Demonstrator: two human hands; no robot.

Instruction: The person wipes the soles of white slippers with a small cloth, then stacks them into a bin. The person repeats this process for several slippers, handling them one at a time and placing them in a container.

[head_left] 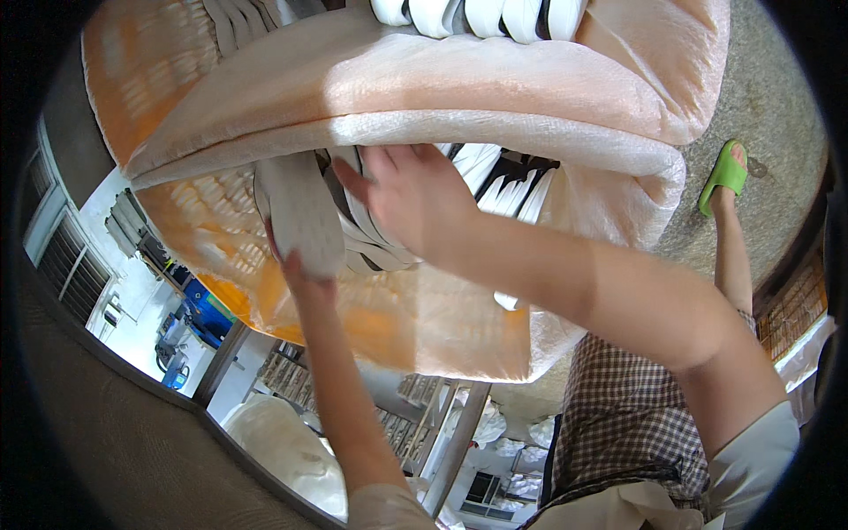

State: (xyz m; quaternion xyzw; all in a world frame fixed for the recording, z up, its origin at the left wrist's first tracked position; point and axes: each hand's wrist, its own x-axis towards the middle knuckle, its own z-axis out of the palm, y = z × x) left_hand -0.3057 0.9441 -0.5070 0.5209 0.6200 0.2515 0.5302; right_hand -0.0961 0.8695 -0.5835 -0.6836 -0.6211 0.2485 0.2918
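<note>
A flat, pale grey sole-shaped piece [306, 216] stands out of the mouth of a large woven sack [459, 327]. It looks like a shoe sole. My left hand [307, 276] is closed round its lower end, thumb and fingers partly blurred. Beside it, my right hand [408, 194] lies over the packed pieces, thumb spread from the fingers. Those fingertips reach up to the sack's rolled rim, which partly hides them. Under and around that hand are more grey pieces [371, 243]. White curved strips with black between them [512, 185] fill the sack's right part.
A second full sack [503, 79] lies just beyond, with more white curved pieces [486, 16] at its top. A foot in a green slide sandal [726, 177] rests on the concrete floor [768, 97] at right. Blue containers [208, 309] and a white bundle [287, 442] are at left.
</note>
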